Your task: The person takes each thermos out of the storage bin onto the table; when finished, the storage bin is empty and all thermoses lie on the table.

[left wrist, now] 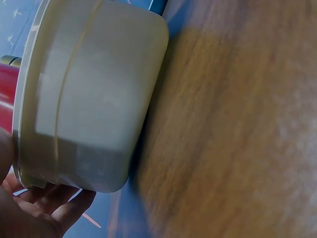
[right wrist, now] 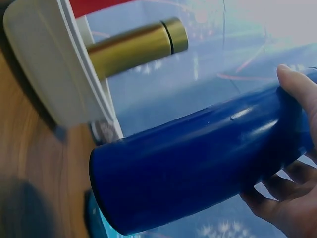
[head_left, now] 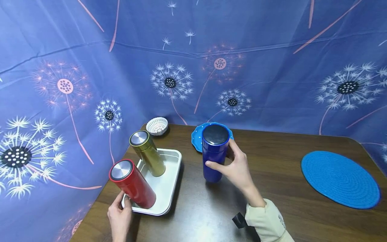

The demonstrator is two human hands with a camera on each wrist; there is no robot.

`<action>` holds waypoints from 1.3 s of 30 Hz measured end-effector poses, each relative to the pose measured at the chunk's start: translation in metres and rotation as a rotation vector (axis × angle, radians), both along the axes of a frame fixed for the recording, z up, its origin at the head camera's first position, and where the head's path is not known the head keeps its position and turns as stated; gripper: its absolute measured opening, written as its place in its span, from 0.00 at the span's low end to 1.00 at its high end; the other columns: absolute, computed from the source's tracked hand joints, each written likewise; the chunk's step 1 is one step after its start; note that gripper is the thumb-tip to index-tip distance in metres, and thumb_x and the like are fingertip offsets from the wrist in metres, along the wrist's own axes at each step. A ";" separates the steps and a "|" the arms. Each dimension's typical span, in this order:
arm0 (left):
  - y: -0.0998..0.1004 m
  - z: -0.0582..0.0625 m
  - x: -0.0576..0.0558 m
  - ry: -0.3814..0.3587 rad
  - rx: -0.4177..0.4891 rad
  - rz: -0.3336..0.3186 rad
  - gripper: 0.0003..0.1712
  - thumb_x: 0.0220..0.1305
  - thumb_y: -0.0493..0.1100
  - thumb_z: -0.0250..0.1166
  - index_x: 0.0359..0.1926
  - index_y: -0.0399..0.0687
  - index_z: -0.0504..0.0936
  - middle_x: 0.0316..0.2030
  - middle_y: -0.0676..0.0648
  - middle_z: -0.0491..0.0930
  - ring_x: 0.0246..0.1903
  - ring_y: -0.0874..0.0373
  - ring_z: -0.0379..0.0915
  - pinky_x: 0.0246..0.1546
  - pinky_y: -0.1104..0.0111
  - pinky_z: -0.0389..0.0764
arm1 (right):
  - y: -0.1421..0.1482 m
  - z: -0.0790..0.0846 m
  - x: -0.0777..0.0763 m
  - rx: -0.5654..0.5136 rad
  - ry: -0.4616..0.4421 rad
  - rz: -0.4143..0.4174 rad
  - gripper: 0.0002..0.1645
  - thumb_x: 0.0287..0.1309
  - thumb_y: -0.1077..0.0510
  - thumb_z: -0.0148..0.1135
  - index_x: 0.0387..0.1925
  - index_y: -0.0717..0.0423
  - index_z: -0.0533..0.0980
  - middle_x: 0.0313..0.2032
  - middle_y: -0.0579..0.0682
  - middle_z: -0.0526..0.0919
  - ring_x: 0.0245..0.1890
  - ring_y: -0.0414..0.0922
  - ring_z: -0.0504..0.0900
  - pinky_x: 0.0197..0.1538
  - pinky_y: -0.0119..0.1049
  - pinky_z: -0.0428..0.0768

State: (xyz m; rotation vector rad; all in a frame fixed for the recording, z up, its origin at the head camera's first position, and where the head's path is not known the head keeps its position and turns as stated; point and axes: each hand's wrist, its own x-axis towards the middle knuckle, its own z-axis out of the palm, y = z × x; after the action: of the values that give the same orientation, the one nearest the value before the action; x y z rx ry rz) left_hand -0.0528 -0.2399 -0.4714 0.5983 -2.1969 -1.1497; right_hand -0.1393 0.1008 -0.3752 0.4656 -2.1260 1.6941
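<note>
The person's right hand holds a tall black-lidded blue cylindrical bottle in a curled grip above the brown wooden surface, right of a white rectangular tray. The left hand pinches the tray's near-left rim; inside stand a red cylindrical bottle, nearer, and a gold cylindrical bottle, farther.

The blue bottle partly hides a dotted dish.
</note>
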 end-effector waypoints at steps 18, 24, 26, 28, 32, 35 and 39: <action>-0.001 -0.001 0.002 -0.017 0.008 0.012 0.19 0.60 0.30 0.56 0.51 0.31 0.82 0.36 0.40 0.86 0.26 0.76 0.66 0.28 0.81 0.65 | 0.080 -0.020 0.008 0.023 -0.096 -0.288 0.43 0.39 0.64 0.79 0.60 0.51 0.73 0.44 0.34 0.82 0.43 0.32 0.80 0.42 0.23 0.76; -0.001 -0.001 0.002 -0.009 0.013 0.009 0.19 0.60 0.30 0.56 0.51 0.33 0.83 0.25 0.84 0.68 0.25 0.76 0.65 0.29 0.79 0.65 | 0.103 -0.032 0.008 0.011 -0.157 -0.371 0.43 0.40 0.64 0.79 0.61 0.51 0.71 0.44 0.33 0.80 0.43 0.30 0.79 0.43 0.20 0.75; 0.000 -0.001 0.001 -0.012 0.013 0.004 0.18 0.60 0.30 0.56 0.51 0.33 0.83 0.25 0.84 0.67 0.25 0.74 0.65 0.28 0.78 0.65 | 0.109 -0.036 0.008 0.007 -0.179 -0.388 0.44 0.40 0.63 0.79 0.62 0.51 0.70 0.45 0.34 0.80 0.44 0.29 0.79 0.44 0.20 0.75; 0.001 0.000 0.001 -0.023 0.009 0.006 0.18 0.60 0.31 0.56 0.51 0.34 0.83 0.25 0.77 0.73 0.24 0.73 0.65 0.28 0.78 0.65 | 0.114 -0.042 0.008 0.003 -0.201 -0.403 0.45 0.40 0.63 0.79 0.63 0.50 0.70 0.46 0.35 0.80 0.44 0.28 0.78 0.44 0.19 0.74; 0.000 0.000 0.002 -0.042 -0.008 0.014 0.18 0.60 0.31 0.57 0.51 0.33 0.83 0.30 0.48 0.85 0.25 0.73 0.64 0.29 0.77 0.64 | 0.119 -0.049 0.007 -0.005 -0.238 -0.428 0.45 0.40 0.63 0.79 0.62 0.50 0.70 0.45 0.35 0.80 0.43 0.29 0.78 0.44 0.19 0.74; 0.000 0.000 0.001 -0.044 -0.018 0.015 0.18 0.60 0.31 0.57 0.51 0.33 0.82 0.32 0.39 0.85 0.25 0.73 0.64 0.29 0.76 0.64 | 0.119 -0.050 0.007 -0.014 -0.242 -0.447 0.43 0.40 0.62 0.80 0.60 0.51 0.71 0.43 0.35 0.80 0.43 0.29 0.79 0.43 0.19 0.75; 0.000 0.001 0.001 -0.043 -0.014 0.018 0.18 0.61 0.32 0.57 0.51 0.35 0.83 0.27 0.59 0.82 0.25 0.71 0.64 0.29 0.75 0.64 | 0.120 -0.052 0.006 -0.026 -0.226 -0.455 0.42 0.39 0.63 0.80 0.59 0.52 0.72 0.42 0.34 0.80 0.42 0.29 0.79 0.42 0.19 0.75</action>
State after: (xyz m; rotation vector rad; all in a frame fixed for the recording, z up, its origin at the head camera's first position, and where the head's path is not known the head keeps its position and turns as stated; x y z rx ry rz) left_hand -0.0521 -0.2395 -0.4708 0.6414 -2.2295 -1.1205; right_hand -0.1333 0.2208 -0.4270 -0.2184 -2.1461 1.5588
